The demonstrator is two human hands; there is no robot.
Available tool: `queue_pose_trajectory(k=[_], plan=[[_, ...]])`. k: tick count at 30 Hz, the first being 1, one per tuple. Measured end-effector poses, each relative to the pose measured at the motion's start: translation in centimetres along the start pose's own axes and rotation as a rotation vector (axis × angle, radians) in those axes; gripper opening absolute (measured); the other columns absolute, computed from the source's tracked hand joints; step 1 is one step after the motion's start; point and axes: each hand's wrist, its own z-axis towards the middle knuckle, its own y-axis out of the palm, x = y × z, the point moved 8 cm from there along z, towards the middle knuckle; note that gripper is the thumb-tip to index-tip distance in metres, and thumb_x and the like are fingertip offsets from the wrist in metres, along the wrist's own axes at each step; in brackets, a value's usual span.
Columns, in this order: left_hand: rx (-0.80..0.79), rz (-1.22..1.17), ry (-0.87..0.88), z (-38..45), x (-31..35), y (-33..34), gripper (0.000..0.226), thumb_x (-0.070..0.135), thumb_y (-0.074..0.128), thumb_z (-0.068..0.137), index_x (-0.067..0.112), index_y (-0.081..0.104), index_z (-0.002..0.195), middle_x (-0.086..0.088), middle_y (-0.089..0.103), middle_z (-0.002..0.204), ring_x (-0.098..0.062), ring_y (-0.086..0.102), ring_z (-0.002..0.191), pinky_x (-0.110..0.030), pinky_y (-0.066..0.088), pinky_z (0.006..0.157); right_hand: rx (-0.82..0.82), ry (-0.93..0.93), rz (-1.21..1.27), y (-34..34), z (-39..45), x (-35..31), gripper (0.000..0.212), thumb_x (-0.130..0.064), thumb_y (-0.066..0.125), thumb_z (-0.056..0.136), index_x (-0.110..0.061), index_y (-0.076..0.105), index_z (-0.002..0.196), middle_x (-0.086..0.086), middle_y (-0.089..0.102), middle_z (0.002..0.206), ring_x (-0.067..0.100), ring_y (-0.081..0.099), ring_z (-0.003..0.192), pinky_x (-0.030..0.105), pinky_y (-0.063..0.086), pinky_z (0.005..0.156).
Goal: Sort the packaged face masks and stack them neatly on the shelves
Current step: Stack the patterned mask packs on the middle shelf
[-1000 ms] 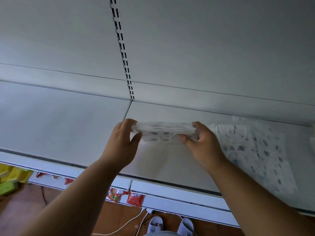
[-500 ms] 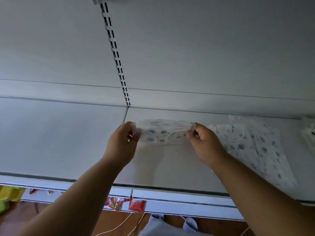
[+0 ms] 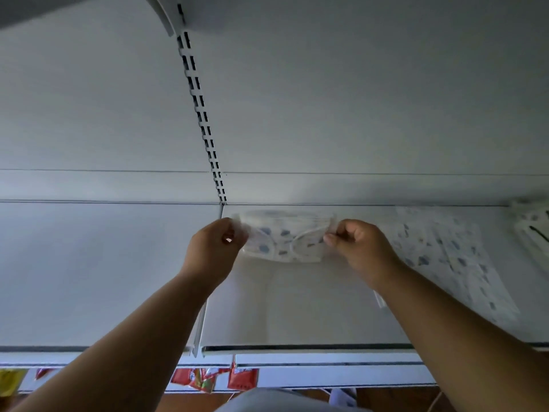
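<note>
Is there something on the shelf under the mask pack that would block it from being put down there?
Nothing visible does. The left hand and right hand pinch the ends of the mask pack near the back of the shelf, whose surface under the pack is bare. The flat masks lie apart, to its right.

No legible text anywhere. White lettering on the red packets [image 3: 242, 378] below the shelf [image 3: 297, 322], too blurred to read. Printed masks [image 3: 282, 242]: pattern only, no words.
</note>
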Motion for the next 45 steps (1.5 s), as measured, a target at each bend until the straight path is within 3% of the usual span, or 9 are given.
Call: queue_pose_trajectory(k=[5, 9, 14, 18, 25, 30, 36, 40, 45], plan=[[-0.05, -0.222, -0.126, 1.7, -0.7, 0.6, 0.016, 0.02, 0.075, 0.087, 0.017, 0.061, 0.08, 0.001, 0.064, 0.069, -0.017, 0.059, 0.065, -0.029, 0.043, 0.061, 0.084, 0.029, 0.136, -0.2, 1.1, -0.6, 0.007, -0.034, 0.07, 0.082, -0.031, 0.073, 0.076, 0.007, 0.072, 0.072, 0.025, 0.067, 0.066, 0.053, 0.058, 0.079], [-0.033, -0.19, -0.063, 1.9, 0.0, 0.3, 0.018, 0.017, 0.073, 0.088, 0.016, 0.058, 0.079, 0.009, 0.064, 0.071, 0.0, 0.058, 0.063, -0.012, 0.04, 0.057, 0.157, -0.029, 0.092, -0.7, 1.2, -1.2, 0.021, -0.016, 0.074, 0.086, -0.032, 0.07, 0.073, -0.016, 0.07, 0.066, 0.003, 0.065, 0.065, 0.028, 0.053, 0.075], [-0.116, -0.06, -0.011, 1.1, -0.5, 0.8, 0.019, 0.017, 0.071, 0.089, 0.025, 0.054, 0.092, 0.014, 0.06, 0.079, 0.004, 0.057, 0.069, -0.005, 0.035, 0.057, 0.113, -0.021, 0.029, 0.1, 0.6, -0.2, 0.003, -0.018, 0.074, 0.086, -0.021, 0.073, 0.088, -0.004, 0.074, 0.084, 0.007, 0.066, 0.078, 0.021, 0.047, 0.072], [-0.104, -0.144, -0.04, 0.2, -0.8, 2.4, 0.014, 0.014, 0.056, 0.098, 0.022, 0.046, 0.101, 0.01, 0.057, 0.094, -0.014, 0.058, 0.089, -0.021, 0.036, 0.067, 0.072, -0.015, -0.015, 1.6, 0.1, -0.3, 0.018, -0.018, 0.055, 0.099, -0.024, 0.058, 0.082, -0.015, 0.055, 0.061, -0.002, 0.049, 0.055, 0.023, 0.035, 0.055], [-0.063, 0.047, 0.02, 0.2, -0.3, 2.9, 0.037, 0.003, 0.045, 0.099, 0.003, 0.048, 0.136, -0.013, 0.055, 0.132, -0.031, 0.043, 0.126, -0.033, 0.032, 0.1, 0.255, -0.154, -0.152, 0.9, -0.5, -1.6, 0.016, -0.017, 0.054, 0.1, -0.011, 0.07, 0.099, -0.005, 0.062, 0.077, 0.014, 0.058, 0.074, 0.015, 0.034, 0.059], [-0.083, 0.082, 0.082, 0.9, 0.0, 2.9, 0.016, 0.0, 0.041, 0.095, 0.01, 0.052, 0.092, -0.002, 0.052, 0.095, -0.03, 0.051, 0.094, -0.032, 0.036, 0.076, 0.319, -0.17, -0.11, 0.5, -0.7, -2.1, 0.005, -0.009, 0.066, 0.091, -0.013, 0.07, 0.092, -0.011, 0.062, 0.078, 0.003, 0.056, 0.07, -0.001, 0.035, 0.064], [-0.112, 0.043, -0.058, 3.4, -0.5, 1.6, 0.024, 0.024, 0.061, 0.095, 0.02, 0.05, 0.074, 0.004, 0.054, 0.07, -0.019, 0.049, 0.066, -0.028, 0.033, 0.054, 0.156, 0.036, -0.258, 1.1, 2.4, -1.0, 0.028, -0.02, 0.053, 0.099, -0.001, 0.058, 0.078, 0.007, 0.055, 0.067, 0.026, 0.051, 0.066, 0.031, 0.032, 0.055], [-0.12, -0.148, -0.271, 4.9, -2.2, 2.0, 0.013, 0.031, 0.069, 0.089, 0.021, 0.061, 0.085, 0.004, 0.066, 0.077, -0.018, 0.058, 0.066, -0.025, 0.043, 0.057, 0.142, 0.187, -0.141, 1.5, 4.4, -0.6, 0.012, -0.018, 0.059, 0.096, -0.01, 0.067, 0.099, 0.004, 0.064, 0.09, 0.024, 0.058, 0.084, 0.027, 0.042, 0.072], [-0.118, 0.028, -0.251, 5.9, -1.3, 2.6, 0.018, 0.034, 0.065, 0.091, 0.021, 0.055, 0.099, 0.003, 0.065, 0.088, -0.018, 0.059, 0.075, -0.029, 0.044, 0.063, 0.181, 0.187, -0.305, 1.5, 5.8, -1.1, 0.008, -0.017, 0.056, 0.095, -0.014, 0.063, 0.091, 0.009, 0.069, 0.1, 0.028, 0.06, 0.093, 0.027, 0.037, 0.071]])
